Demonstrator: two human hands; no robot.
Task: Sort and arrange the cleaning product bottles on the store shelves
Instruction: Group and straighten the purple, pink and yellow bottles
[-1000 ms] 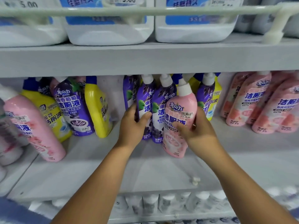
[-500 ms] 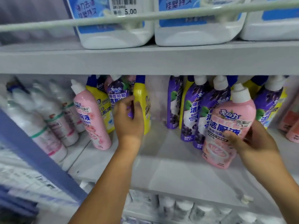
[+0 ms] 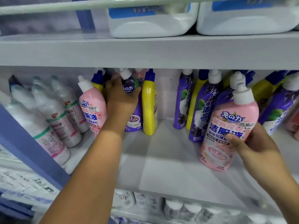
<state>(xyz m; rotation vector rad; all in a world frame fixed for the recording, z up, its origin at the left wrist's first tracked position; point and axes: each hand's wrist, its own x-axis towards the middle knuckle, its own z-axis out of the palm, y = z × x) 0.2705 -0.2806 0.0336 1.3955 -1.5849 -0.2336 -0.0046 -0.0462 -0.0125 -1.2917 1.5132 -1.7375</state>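
My right hand (image 3: pixel 257 147) grips a pink toilet-cleaner bottle (image 3: pixel 226 126) with a white cap, held tilted just above the middle shelf (image 3: pixel 161 167) at the right. My left hand (image 3: pixel 120 101) is wrapped around a purple bottle (image 3: pixel 131 89) that leans at the back left of the same shelf. A second pink bottle (image 3: pixel 92 110) leans just left of that hand, and a yellow bottle (image 3: pixel 149 107) with a blue cap stands just right of it. More purple bottles (image 3: pixel 205 107) and yellow ones stand behind the pink bottle in my right hand.
White bottles with green and pink bands (image 3: pixel 48 120) lean at the far left beside a blue upright (image 3: pixel 29 151). Large white jugs (image 3: pixel 152 20) sit on the shelf above, behind a rail. Bare shelf surface lies between my two arms. White caps (image 3: pixel 186 209) show on the shelf below.
My left hand has closed further round the purple bottle and tipped it. The view has swung left, so the pink bottle in my right hand sits further right in frame.
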